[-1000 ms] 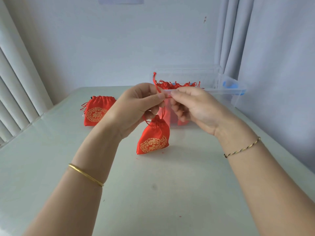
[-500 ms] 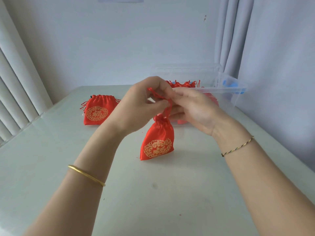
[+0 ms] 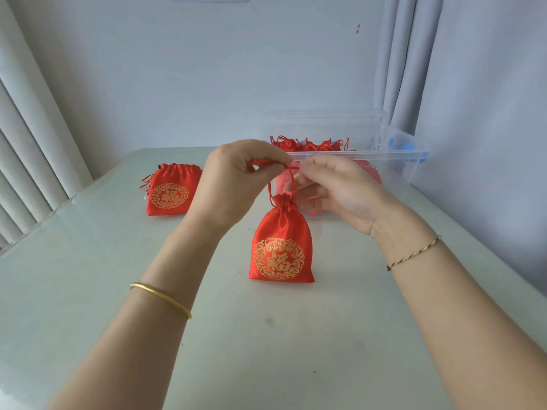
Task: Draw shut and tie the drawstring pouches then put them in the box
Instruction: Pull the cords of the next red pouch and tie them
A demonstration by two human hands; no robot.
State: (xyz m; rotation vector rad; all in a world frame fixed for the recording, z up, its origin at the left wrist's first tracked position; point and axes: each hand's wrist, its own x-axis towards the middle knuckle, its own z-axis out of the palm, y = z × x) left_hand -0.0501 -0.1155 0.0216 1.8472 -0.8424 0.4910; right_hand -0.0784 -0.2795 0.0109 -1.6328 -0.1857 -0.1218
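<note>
A red satin pouch (image 3: 280,250) with a gold emblem hangs by its red drawstring (image 3: 291,180), its neck gathered tight and its bottom edge on the table. My left hand (image 3: 236,179) pinches the cord above the pouch. Facing it, my right hand (image 3: 340,190) pinches the cord's other end, fingertips almost touching. A second red pouch (image 3: 168,193) lies flat at the back left, its mouth loosely gathered. Behind my hands stands a clear plastic box (image 3: 393,164) holding several red pouches (image 3: 307,145).
The pale green table (image 3: 266,350) meets a wall at the back. Vertical blinds (image 3: 26,161) run along the left edge. A grey curtain (image 3: 399,69) hangs behind the box, where a blue part (image 3: 399,143) shows at the right end.
The pouch has dropped lower, swung upright and now faces me. Both hands worked the cord, coming close together at its top.
</note>
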